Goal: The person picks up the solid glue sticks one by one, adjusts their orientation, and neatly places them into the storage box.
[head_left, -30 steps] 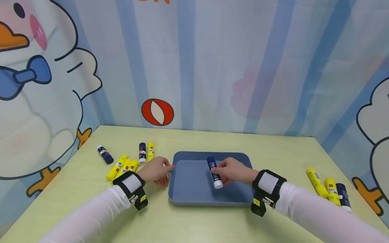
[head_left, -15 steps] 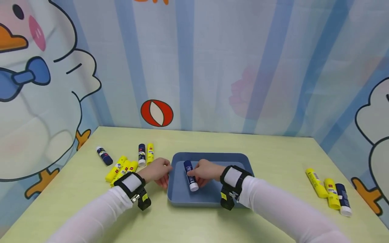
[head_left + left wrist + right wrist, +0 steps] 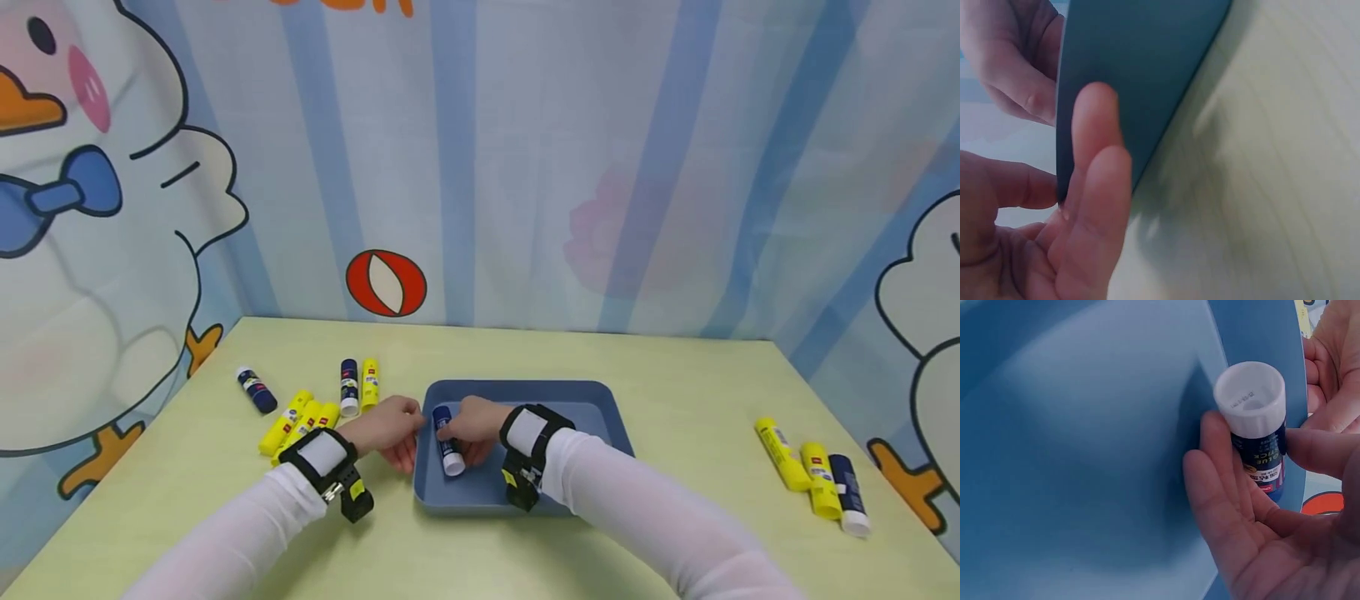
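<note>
My right hand holds a navy glue stick with a white end between thumb and fingers, at the left side inside the blue-grey tray. In the right wrist view, the white end of the glue stick faces the camera, close to the tray's side wall. My left hand pinches the tray's left rim. The left wrist view shows the thumb at the edge of the tray and the fingers along its outer wall.
Left of the tray lie several yellow glue sticks, a navy glue stick, and a navy one beside a yellow one. At the right are two yellow glue sticks and a navy one. A printed curtain stands behind the table.
My right hand has carried the glue stick leftward across the tray, from its middle to near its left wall. The left hand has stayed at the tray's left rim.
</note>
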A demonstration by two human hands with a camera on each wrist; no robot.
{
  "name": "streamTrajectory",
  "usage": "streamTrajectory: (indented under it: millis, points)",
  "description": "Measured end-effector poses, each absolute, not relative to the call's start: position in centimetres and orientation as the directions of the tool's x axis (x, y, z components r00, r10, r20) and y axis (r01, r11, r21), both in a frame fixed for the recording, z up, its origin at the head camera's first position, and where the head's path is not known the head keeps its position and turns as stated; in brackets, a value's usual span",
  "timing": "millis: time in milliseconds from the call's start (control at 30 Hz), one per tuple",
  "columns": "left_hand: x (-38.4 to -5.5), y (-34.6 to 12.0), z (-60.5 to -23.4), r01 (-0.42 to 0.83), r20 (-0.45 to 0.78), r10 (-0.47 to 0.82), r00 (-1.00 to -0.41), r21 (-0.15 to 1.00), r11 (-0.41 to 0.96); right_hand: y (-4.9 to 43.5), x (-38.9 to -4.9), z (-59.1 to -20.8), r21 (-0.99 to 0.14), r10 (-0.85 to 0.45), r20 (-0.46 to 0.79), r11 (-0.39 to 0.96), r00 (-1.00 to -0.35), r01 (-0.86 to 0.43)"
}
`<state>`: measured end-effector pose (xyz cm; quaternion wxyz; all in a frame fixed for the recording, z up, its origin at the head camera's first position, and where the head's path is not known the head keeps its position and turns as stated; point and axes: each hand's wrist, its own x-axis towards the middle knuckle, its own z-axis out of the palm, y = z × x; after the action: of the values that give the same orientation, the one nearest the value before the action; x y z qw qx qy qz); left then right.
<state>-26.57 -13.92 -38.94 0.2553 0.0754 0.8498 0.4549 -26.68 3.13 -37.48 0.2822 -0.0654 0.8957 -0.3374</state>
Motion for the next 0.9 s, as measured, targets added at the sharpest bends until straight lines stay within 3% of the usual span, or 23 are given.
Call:
streamTrajectory:
  millis: [500, 900]
  points:
    - [-26.5, -14.0, -38.5, -0.090, -0.368, 0.381, -0.848, 0.809, 0.580, 2.2, -26.8, -37.8, -0.621, -0.344, -0.464, 0.784, -0.816, 0.022]
    - [-26.5, -14.1, -38.6, -0.091, -0.371, 0.376, -0.849, 0.804, 0.587, 2.7, -27.4, -38.5, -0.672, -0.383, -0.458, 0.740, -0.802, 0.030]
